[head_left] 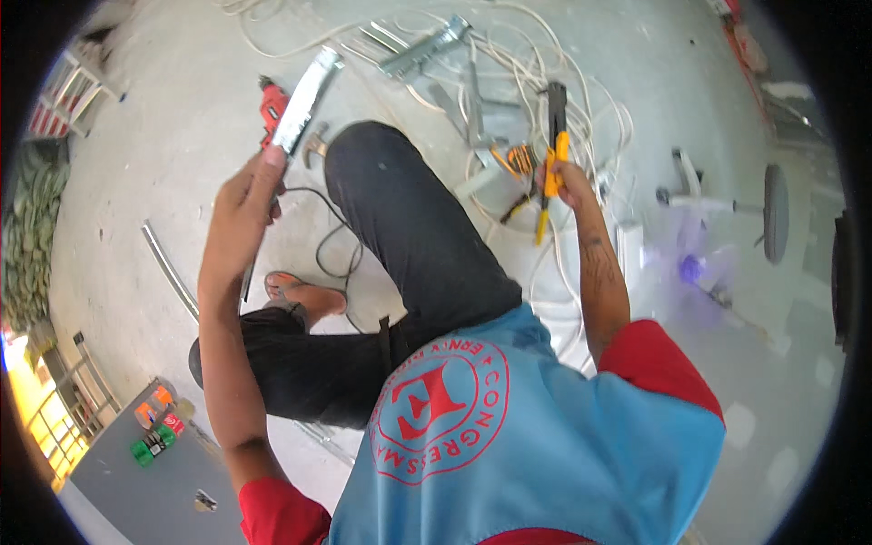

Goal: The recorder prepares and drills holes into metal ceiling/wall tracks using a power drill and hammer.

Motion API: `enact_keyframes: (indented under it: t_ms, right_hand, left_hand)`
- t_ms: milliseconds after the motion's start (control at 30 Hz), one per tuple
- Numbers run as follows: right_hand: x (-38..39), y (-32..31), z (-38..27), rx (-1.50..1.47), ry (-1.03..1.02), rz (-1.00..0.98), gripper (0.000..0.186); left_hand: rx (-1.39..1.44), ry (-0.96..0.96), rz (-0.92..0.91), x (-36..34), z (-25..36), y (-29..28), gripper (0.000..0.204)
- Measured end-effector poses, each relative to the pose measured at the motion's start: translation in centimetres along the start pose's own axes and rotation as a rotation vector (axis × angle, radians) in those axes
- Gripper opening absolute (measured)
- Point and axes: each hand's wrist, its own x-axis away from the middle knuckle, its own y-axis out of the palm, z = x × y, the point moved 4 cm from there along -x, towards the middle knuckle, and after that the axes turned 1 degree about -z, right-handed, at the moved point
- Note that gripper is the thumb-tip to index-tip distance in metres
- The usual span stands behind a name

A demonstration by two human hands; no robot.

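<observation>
1. On the head view, I had the left hand [247, 191] closed round a shiny metal strip [307, 102], raised beside the red drill [272, 107] as I saw it.
2. Same view: the right hand [570, 184] was wrapped round a yellow-handled tool [560, 147], above the grey floor [182, 113].
3. Strip looked light, stiff, kinda slick, maybe sharp-edged, so I figured pinching its flat faces, off the ends, was safest. Tool seemed heftier.

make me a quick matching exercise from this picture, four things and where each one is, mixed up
1. metal strip
2. drill
3. yellow-handled tool
4. sandal

A. in the right hand
B. on a foot
C. in the left hand
D. lying on the floor

Pairs: 1-C, 2-D, 3-A, 4-B
</observation>
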Motion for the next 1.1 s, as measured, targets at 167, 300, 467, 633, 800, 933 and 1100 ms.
enact_keyframes:
  t_ms: [167,300,467,633,800,933,1100]
  right_hand:
    - [-2.6,-4.1,1.1,1.039,-0.162,0.545,0.037]
    - [-5.6,-2.5,2.3,1.367,-0.233,0.61,0.045]
    - [-7.5,-4.0,3.8,1.283,0.049,0.486,0.094]
    - [-0.6,-0.2,14.4,1.212,-0.055,0.769,0.125]
    - [0.0,-5.9,18.4,1.027,0.207,0.525,0.083]
    - [1.5,-6.0,15.6,0.191,0.325,0.238,0.05]
    - [10.9,0.3,7.2,-0.292,0.098,-0.29,0.048]
  left_hand:
    - [-0.019,-0.032,-0.06,-0.5,0.6,1.1,0.058]
    - [-0.047,-0.057,0.015,-0.3,-0.3,0.4,0.06]
    - [-0.001,-0.094,0.018,-1.0,-0.9,0.3,0.061]
    - [-0.138,0.036,0.165,0.3,-2.2,-1.9,0.048]
    - [-0.596,0.546,0.378,0.3,1.8,-0.5,0.052]
    - [-0.768,0.711,0.531,1.1,2.1,-1.0,0.062]
    - [-0.525,0.528,0.439,2.6,2.5,-2.8,0.063]
